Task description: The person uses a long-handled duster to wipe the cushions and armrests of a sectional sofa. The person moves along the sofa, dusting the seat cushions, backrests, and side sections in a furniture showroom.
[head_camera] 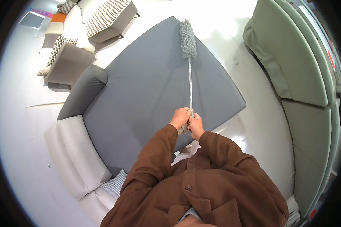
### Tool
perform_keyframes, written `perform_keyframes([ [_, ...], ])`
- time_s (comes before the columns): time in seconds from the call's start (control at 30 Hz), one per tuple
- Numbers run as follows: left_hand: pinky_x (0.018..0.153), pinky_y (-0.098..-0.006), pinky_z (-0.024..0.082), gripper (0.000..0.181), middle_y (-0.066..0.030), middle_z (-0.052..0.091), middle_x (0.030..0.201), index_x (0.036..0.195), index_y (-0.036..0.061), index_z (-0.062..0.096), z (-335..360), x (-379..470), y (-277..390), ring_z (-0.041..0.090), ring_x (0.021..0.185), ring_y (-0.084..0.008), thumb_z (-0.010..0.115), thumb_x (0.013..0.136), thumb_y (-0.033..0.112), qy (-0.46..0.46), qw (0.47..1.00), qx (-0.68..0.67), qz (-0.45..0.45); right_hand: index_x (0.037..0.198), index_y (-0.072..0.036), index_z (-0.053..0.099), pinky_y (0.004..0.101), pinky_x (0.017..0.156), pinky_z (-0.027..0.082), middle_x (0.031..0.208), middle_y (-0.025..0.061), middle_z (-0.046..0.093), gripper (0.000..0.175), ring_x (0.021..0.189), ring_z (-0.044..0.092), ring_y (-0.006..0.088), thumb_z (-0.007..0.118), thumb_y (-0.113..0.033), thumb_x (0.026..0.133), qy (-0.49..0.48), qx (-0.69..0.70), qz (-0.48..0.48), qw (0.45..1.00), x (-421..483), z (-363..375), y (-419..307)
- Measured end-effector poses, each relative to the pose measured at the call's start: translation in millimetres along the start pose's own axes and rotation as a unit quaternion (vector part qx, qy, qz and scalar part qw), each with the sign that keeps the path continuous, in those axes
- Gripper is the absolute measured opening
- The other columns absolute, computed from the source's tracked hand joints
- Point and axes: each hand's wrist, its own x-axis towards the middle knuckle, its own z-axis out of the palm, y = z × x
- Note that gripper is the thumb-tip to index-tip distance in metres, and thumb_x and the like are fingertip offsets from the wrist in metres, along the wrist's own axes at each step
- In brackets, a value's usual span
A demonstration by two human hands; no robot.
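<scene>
A duster with a fluffy grey head [188, 39] and a long metal pole extends away from me over the grey seat of a sofa [136, 85]. My left hand [182, 117] is closed around the pole's lower end, with a beige cloth-like thing [182, 129] beneath it. Close against it on the right, my right hand [196, 124] also grips the handle. The duster's head lies over the far corner of the seat; whether it touches the fabric I cannot tell. Both hands are above the near part of the seat.
A grey armrest [88, 90] and light backrest cushions [79, 159] border the sofa on the left, with a checked pillow [115, 183] nearby. A patterned ottoman [110, 20] and a chair-like seat [69, 62] stand at upper left. Pale green sofas [292, 54] line the right, across a shiny floor [258, 127].
</scene>
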Motion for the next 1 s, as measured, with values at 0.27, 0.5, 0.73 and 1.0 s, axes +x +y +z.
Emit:
perform_keyframes([
  [0.27, 0.073, -0.0409, 0.048, 0.035, -0.0189, 0.065, 0.082, 0.089, 0.0034, 0.067, 44, -46, -29, 0.062, 0.08, -0.0353, 0.056, 0.082, 0.036, -0.029, 0.999, 0.023, 0.032, 0.086, -0.007, 0.042, 0.0256, 0.033, 0.027, 0.06, 0.0005, 0.044, 0.019, 0.038, 0.036, 0.0092, 0.047, -0.024, 0.092, 0.023, -0.022, -0.011, 0.999, -39, -37, 62],
  [0.5, 0.073, -0.0415, 0.048, 0.041, -0.0207, 0.065, 0.081, 0.084, -0.0002, 0.066, 80, -84, -48, 0.062, 0.08, -0.0365, 0.059, 0.078, 0.039, -0.078, 0.99, 0.078, 0.09, 0.096, -0.007, 0.044, 0.0263, 0.033, 0.03, 0.059, 0.002, 0.046, 0.016, 0.037, 0.038, 0.0105, 0.049, -0.021, 0.091, 0.049, -0.13, -0.001, 0.99, -76, -69, 99],
  [0.73, 0.073, -0.041, 0.047, 0.047, -0.0236, 0.063, 0.086, 0.085, -0.0031, 0.064, 97, -116, -50, 0.061, 0.082, -0.0374, 0.056, 0.077, 0.043, -0.085, 0.993, 0.047, 0.068, 0.101, -0.007, 0.042, 0.0275, 0.032, 0.031, 0.058, 0.0023, 0.045, 0.017, 0.038, 0.04, 0.0112, 0.052, -0.011, 0.087, -0.014, -0.171, -0.019, 0.985, -116, -82, 98],
  [1.0, 0.07, -0.0378, 0.046, 0.044, -0.0193, 0.064, 0.085, 0.089, -0.0061, 0.062, 113, -162, -97, 0.06, 0.078, -0.0267, 0.061, 0.079, 0.036, -0.116, 0.991, -0.069, 0.015, 0.106, -0.003, 0.044, 0.0305, 0.033, 0.038, 0.063, 0.0066, 0.051, 0.024, 0.039, 0.049, 0.0151, 0.051, -0.009, 0.085, -0.089, -0.259, 0.004, 0.962, -135, -100, 149],
])
